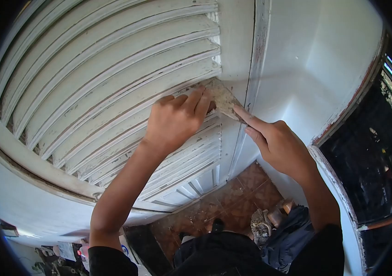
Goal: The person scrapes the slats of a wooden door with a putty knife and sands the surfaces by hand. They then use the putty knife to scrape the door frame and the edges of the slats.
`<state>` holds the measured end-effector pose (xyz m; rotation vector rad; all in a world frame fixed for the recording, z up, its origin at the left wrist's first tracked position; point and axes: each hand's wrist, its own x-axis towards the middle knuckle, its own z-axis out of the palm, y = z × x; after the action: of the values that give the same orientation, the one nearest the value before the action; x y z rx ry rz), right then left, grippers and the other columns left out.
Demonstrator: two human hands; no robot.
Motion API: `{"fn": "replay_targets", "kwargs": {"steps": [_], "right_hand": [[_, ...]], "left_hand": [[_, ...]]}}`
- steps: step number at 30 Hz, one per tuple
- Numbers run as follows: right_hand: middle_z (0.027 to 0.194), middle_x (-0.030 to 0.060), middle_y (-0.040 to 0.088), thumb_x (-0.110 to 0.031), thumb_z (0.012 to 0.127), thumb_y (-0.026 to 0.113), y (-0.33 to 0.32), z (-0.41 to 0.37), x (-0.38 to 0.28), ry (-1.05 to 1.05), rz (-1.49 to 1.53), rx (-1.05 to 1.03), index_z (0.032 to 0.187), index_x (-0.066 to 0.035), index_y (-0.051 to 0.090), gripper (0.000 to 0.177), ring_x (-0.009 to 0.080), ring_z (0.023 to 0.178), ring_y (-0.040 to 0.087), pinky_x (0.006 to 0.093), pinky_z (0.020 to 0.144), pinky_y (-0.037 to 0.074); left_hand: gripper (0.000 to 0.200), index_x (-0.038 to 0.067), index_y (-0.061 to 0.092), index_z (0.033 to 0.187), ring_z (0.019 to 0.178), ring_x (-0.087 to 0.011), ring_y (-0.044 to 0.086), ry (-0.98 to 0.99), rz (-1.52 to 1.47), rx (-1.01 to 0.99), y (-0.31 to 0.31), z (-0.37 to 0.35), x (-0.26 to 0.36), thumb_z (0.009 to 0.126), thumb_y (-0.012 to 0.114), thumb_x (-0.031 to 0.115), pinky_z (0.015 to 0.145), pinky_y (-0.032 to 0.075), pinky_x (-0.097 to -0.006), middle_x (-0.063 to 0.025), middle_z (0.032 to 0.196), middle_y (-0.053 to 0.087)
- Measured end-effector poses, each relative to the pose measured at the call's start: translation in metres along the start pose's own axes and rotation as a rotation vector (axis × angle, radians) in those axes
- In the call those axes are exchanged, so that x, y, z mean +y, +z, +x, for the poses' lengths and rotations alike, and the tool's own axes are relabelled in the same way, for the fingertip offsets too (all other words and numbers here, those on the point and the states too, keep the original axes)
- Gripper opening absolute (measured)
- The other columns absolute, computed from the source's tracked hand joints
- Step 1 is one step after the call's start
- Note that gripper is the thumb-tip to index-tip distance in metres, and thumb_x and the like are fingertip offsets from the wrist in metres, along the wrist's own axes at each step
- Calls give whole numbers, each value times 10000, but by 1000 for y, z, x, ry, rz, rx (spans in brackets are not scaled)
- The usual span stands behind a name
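Note:
My right hand [281, 142] grips a putty knife [225, 100], its index finger stretched along the wide blade. The blade is smeared with pale, crusty stuff and lies at the right end of the slats on a white louvred door [99, 87]. My left hand [175, 120] is closed, its fingertips by the left edge of the blade and against a slat. What those fingers pinch, if anything, is hidden. The door's paint is worn, with brown lines and chips along the slats.
White wall [283, 60] rises right of the door. A dark window pane [366, 147] in a chipped frame is at the far right. Below lies a reddish tiled floor [214, 209] with specks, dark cloth [288, 237] and a striped bundle [261, 225]. Assorted items crowd the lower left.

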<state>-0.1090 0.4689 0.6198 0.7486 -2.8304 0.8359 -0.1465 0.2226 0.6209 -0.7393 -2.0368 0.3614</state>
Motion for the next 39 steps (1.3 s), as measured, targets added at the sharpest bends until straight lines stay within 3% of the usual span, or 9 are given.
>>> {"fn": "replay_targets", "kwargs": {"steps": [10,12,14,18,25,27,32,35,39], "right_hand": [[775,257,643,-146,969,584,6,-10,-3,-50,25,46,1428,-193,528,465,441,722,635,493,686,484],[848,229,669,-116,934,624,27,-32,-1,-133,119,137,1392,-148,563,463,427,753,645,488,700,488],[876,180,682,-92,899,661,58,-40,-18,-263,248,134,1357,-111,595,464,397,723,645,470,674,492],[677,41,566,-114,810,737,83,-32,-42,-452,-59,-1,1322,-209,651,528,237,565,588,367,527,478],[689,21,505,-100,834,683,87,22,-129,-918,-300,-2,1323,-283,648,524,190,491,567,331,439,455],[694,18,507,-101,841,670,86,31,-155,-951,-341,6,1329,-288,643,523,183,481,566,331,432,459],[689,23,511,-126,869,633,83,51,-204,-1005,-444,20,1361,-274,616,514,190,453,572,338,413,463],[677,32,508,-129,875,626,83,52,-223,-991,-507,-21,1375,-262,607,517,190,431,562,347,396,453],[663,32,492,-137,887,610,79,43,-241,-938,-596,-114,1392,-262,594,521,169,401,530,345,372,431]], "left_hand": [[267,139,694,1071,573,-131,652,-65,-134,19,2,-21,8,805,664,138,480,507,-268,-22,1068,734],[264,172,716,1042,554,-138,621,-121,-193,44,-3,-58,15,785,665,144,459,492,-273,-13,1166,696],[192,175,728,1000,508,-113,574,-351,-233,3,-41,-112,36,814,714,221,412,464,-275,5,1159,689],[296,109,713,1055,605,-139,661,-604,-302,29,-89,-168,52,786,761,223,510,533,-275,-45,1182,691],[357,162,713,1159,593,-88,643,-698,-61,55,-136,-225,13,824,734,282,491,493,-247,-14,1261,674],[459,149,712,1190,624,-128,665,-762,-20,32,-151,-228,1,737,778,144,530,542,-260,-32,1212,701],[493,141,713,1186,680,-149,704,-832,36,84,-166,-243,-30,702,805,116,569,562,-265,-31,1190,714],[413,122,702,1191,648,-114,682,-784,61,109,-164,-256,-44,799,772,232,514,510,-250,0,1194,710],[382,115,717,1158,629,-99,663,-802,9,99,-167,-263,-52,800,770,238,506,503,-247,-7,1167,721]]}}
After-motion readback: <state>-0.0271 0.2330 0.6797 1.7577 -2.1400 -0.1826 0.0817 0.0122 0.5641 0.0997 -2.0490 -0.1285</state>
